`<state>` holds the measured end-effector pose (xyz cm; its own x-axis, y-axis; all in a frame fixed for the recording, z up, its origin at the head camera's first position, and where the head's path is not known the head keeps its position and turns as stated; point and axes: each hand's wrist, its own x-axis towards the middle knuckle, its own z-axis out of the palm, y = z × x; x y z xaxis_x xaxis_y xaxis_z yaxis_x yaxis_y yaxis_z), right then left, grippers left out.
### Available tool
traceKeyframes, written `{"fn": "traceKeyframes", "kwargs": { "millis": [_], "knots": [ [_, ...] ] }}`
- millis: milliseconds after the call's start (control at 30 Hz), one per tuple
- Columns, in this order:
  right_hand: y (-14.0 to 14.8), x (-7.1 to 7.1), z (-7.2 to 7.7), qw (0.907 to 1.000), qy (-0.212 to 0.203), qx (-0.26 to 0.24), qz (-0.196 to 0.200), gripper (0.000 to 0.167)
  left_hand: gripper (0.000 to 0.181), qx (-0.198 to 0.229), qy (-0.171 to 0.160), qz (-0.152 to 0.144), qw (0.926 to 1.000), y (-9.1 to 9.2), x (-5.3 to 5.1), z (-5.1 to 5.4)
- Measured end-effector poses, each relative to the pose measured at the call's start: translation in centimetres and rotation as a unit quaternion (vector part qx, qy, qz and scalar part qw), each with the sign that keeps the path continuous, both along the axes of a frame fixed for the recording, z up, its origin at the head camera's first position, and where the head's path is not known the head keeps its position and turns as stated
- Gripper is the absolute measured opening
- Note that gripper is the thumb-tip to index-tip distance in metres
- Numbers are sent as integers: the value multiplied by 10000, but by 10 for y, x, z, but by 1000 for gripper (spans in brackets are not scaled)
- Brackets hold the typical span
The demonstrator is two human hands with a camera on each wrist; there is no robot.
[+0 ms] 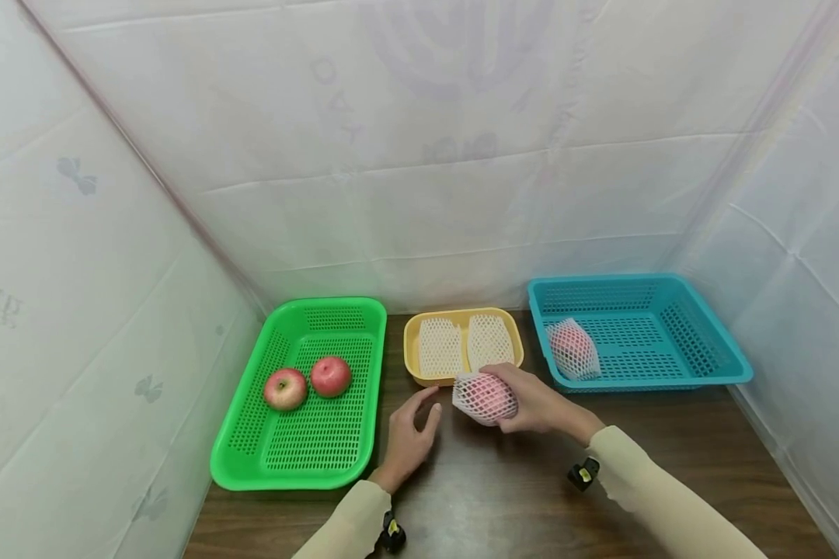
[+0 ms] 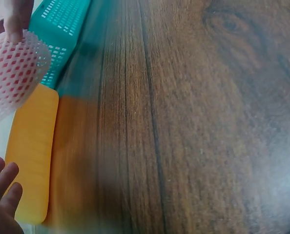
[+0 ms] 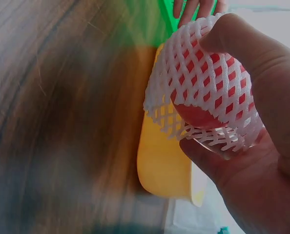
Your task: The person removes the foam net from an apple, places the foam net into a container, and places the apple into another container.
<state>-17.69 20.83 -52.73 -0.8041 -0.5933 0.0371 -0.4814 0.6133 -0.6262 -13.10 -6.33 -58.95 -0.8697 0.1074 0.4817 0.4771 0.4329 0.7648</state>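
Note:
My right hand (image 1: 531, 399) grips an apple in a white foam net (image 1: 485, 397), held above the table just in front of the yellow basket (image 1: 411, 359). In the right wrist view, red skin shows through the mesh of the netted apple (image 3: 208, 83), and thumb and fingers wrap its side. My left hand (image 1: 409, 436) is to the left of that apple, apart from it, with fingers spread and nothing in them. Two bare apples (image 1: 285, 389) lie in the green basket (image 1: 301, 481). Another netted apple (image 1: 573, 349) lies at the left of the blue basket (image 1: 671, 382).
Two flat white foam nets (image 1: 440, 347) lie side by side in the yellow basket. The green basket stands left and the blue one right on the dark wooden table (image 1: 489, 497). Pale plastic sheeting (image 1: 391, 210) walls the back and sides.

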Motion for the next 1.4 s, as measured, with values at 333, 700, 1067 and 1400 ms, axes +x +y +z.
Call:
{"fn": "traceKeyframes", "kwargs": {
  "millis": [333, 700, 1067, 1400],
  "knots": [
    [-15, 2, -12, 9995, -110, -117, 267, 91, 24, 251, 34, 326, 9991, -2, 1, -3],
    [-27, 1, -26, 9985, -104, -77, 537, 90, 25, 73, -111, 436, 9990, -4, 4, -5],
    [-33, 0, -36, 9981, -208, 10, 577, 88, 23, -140, -149, 555, 9983, -8, 5, -9],
    [-33, -2, -40, 9979, -386, -7, 529, 88, 23, -214, -285, 595, 9976, -9, 4, -10]
  ]
}}
